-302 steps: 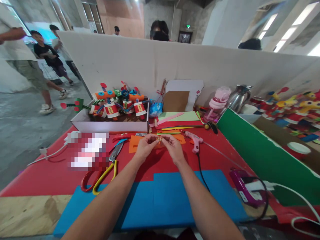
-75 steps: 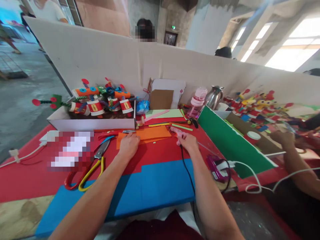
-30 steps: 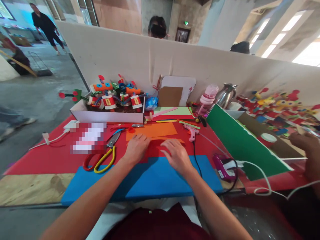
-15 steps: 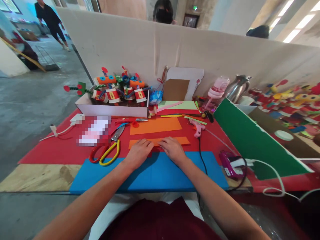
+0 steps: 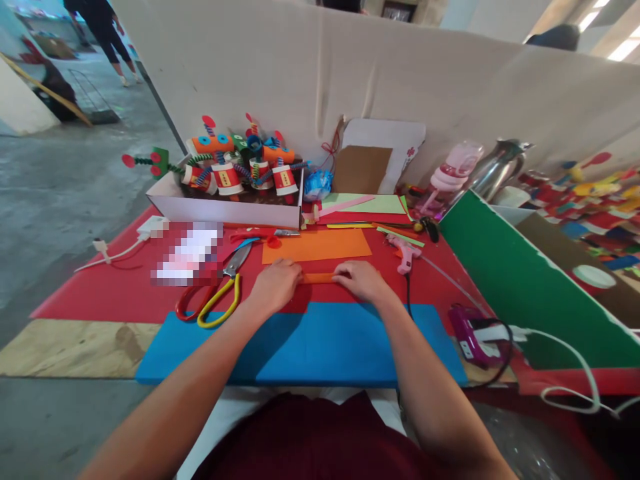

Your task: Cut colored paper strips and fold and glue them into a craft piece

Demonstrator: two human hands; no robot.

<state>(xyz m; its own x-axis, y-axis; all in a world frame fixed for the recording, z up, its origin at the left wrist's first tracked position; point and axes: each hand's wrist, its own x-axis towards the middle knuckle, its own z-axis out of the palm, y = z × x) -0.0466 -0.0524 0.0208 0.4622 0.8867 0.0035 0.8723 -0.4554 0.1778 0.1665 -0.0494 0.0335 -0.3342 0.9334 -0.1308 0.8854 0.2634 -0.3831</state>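
A narrow orange paper strip point(image 5: 319, 278), folded or rolled, lies across the red table covering just above the blue sheet. My left hand point(image 5: 277, 287) is closed on its left end, fingers bent together. My right hand point(image 5: 363, 281) grips the right end, its fingers curled over the paper. Only the middle of the strip shows; the hands hide both ends. Just behind it lies a flat orange paper sheet point(image 5: 320, 246). Scissors point(image 5: 230, 283) with one red and one yellow handle rest left of my left hand. A pink glue gun point(image 5: 403, 253) sits to the right of my right hand.
A white box point(image 5: 225, 212) of paper-cup figures stands at the back left. Green-sided cardboard point(image 5: 530, 293) borders the right, near a purple power strip point(image 5: 473, 335) with cables. A phone-like blurred patch point(image 5: 190, 253) lies left. The blue sheet point(image 5: 300, 353) covers the front edge.
The orange strip looks narrower between my hands, and my hands have moved farther apart toward its ends. The view has tilted down slightly. A person in the background has shifted a little.
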